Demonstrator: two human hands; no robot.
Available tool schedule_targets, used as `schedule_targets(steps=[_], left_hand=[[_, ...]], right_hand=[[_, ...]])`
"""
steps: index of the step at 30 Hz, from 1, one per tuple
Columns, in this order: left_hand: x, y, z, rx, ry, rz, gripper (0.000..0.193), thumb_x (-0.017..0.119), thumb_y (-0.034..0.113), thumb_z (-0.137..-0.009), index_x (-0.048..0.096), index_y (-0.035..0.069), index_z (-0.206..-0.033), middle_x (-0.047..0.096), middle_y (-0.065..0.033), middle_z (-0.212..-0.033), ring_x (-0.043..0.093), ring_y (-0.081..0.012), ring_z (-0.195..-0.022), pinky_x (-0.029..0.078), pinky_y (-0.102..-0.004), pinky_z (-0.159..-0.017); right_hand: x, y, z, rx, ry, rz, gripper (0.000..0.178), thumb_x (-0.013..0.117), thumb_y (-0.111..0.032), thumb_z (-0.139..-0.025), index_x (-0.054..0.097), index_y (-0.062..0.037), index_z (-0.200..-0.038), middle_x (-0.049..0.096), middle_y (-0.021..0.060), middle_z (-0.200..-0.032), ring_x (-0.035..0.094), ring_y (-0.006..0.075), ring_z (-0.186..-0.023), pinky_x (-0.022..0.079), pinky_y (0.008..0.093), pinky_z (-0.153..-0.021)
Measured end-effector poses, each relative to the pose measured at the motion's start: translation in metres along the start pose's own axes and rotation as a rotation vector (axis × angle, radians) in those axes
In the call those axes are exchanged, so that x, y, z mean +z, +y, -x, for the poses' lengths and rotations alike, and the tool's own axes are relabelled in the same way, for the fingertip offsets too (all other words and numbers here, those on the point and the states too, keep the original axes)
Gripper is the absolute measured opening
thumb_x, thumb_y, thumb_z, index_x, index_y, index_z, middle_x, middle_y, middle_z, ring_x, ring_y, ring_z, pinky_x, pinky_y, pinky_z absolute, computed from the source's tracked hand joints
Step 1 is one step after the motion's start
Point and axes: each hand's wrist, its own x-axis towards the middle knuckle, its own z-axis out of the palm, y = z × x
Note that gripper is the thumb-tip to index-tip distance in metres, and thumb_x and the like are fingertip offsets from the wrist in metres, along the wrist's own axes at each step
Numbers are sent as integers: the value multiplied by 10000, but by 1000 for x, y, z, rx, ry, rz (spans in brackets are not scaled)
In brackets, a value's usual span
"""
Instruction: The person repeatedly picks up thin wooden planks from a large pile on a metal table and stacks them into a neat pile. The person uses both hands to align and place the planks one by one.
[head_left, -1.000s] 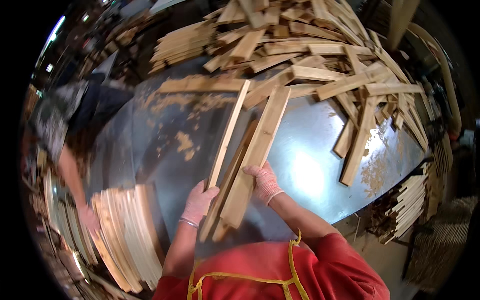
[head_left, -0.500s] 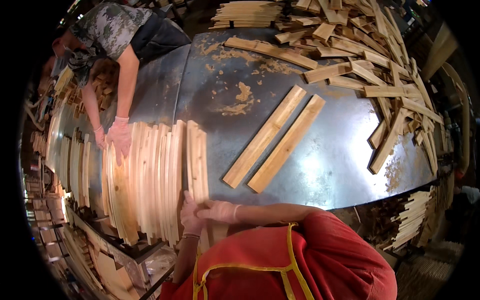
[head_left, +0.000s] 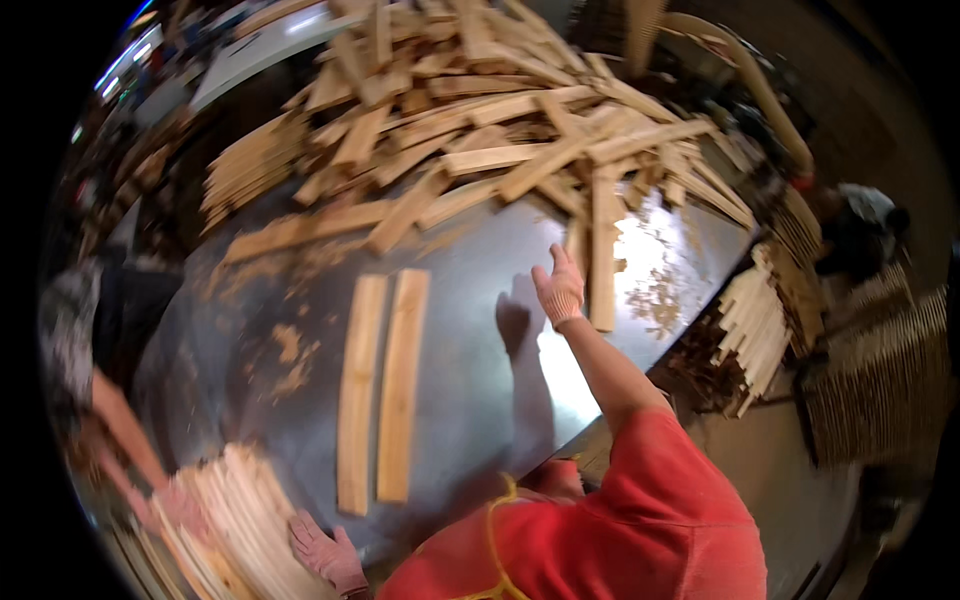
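Observation:
My right hand [head_left: 559,288], in a light glove, is stretched out over the metal table [head_left: 465,330] with its fingers apart and nothing in them. Just beyond it lies the near edge of a jumbled heap of wooden boards [head_left: 540,165]; one board [head_left: 604,250] juts toward me beside the hand. My left hand [head_left: 328,555], also gloved, rests with fingers extended against the side of a row of pale wooden strips [head_left: 245,525]. Two loose boards [head_left: 360,400] [head_left: 404,390] lie side by side, slightly apart, between my hands.
At the left, a co-worker's gloved hands [head_left: 170,503] touch the far side of the strip row. Sawdust patches [head_left: 290,345] mark the table. A neat stack of strips [head_left: 250,165] stands at the back left; another stack [head_left: 755,320] sits beyond the table's right edge.
My right hand has left my left hand and reached forward right toward the heap. My left hand stays by the strips, its fingers now extended. The view has turned right.

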Motion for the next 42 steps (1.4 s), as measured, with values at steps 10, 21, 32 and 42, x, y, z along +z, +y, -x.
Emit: schedule_targets(steps=[10,21,32,42], left_hand=[[-20,90,-55,121,-333,611,933,817,262,-789,423,18,-1598,566,-247,-1489,538,-414,-1373,420,-494,-1185],[-47,177,-20,29,-437,535,1080,844,333,-792,281,117,-1689,607,-239,-1420,583,-418,-1334,472,-465,-1134],[-8,35,103,-89,-802,1547,981,842,240,-902,286,19,-1679,558,-108,-1522,527,-171,-1357,446,-322,-1142],[-22,-67,173,-513,-393,1152,811,737,184,-890,436,43,-1629,721,-81,-1043,637,-129,-836,557,-314,-772]], right_hand=[[-58,89,-77,443,-26,1,923,812,-287,-764,406,6,-1540,551,316,-1367,588,467,-1261,533,508,-1057],[-30,-45,166,672,-945,-1147,766,717,-11,-903,393,-149,-1582,640,55,-1182,629,194,-1003,549,370,-874],[67,-146,326,133,-1784,-390,906,727,-670,-937,490,10,-1488,727,175,-1236,735,253,-979,619,390,-792],[85,-258,469,-265,-1715,-84,1007,609,-749,-947,397,86,-1468,683,345,-1302,659,458,-1265,507,459,-1041]])
